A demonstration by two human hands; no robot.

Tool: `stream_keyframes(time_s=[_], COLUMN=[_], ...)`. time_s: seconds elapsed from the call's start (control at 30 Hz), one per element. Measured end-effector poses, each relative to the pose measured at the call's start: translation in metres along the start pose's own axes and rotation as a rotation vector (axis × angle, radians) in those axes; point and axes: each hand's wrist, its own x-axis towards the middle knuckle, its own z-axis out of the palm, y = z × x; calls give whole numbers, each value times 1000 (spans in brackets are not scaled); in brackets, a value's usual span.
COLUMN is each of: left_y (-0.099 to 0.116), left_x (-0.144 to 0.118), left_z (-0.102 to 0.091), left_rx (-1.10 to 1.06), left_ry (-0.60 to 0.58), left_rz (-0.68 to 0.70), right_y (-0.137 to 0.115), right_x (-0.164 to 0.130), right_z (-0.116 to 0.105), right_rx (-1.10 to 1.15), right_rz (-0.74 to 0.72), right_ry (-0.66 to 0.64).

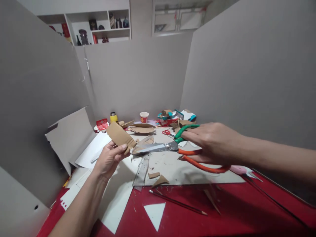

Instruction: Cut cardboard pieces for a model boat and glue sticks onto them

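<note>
- One tan cardboard strip (119,134), straight-edged, creased at its lower end: above the red tabletop (182,225), pinched by the left fingers (120,149).
- One large pair of green-and-orange-handled metal scissors (170,146): gripped by the right fingers (194,135), blades beside the creases.
- Near each other: one white paper triangle (156,214), one dark wooden pencil (177,201).

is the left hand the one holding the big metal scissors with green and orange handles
No, the right hand holds those scissors, while the left hand holds a flat brown cardboard strip.
</note>
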Motion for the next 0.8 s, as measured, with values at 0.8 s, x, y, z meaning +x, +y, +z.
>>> stream_keyframes(time_s=[0.8], left_y=[0], left_x=[8], left_z=[-14], left_rx=[266], left_ry=[-73], left_rz=[-55], right_y=[-4], right_x=[38], right_z=[26], right_rx=[-212], right_rz=[-249], right_ry=[-4])
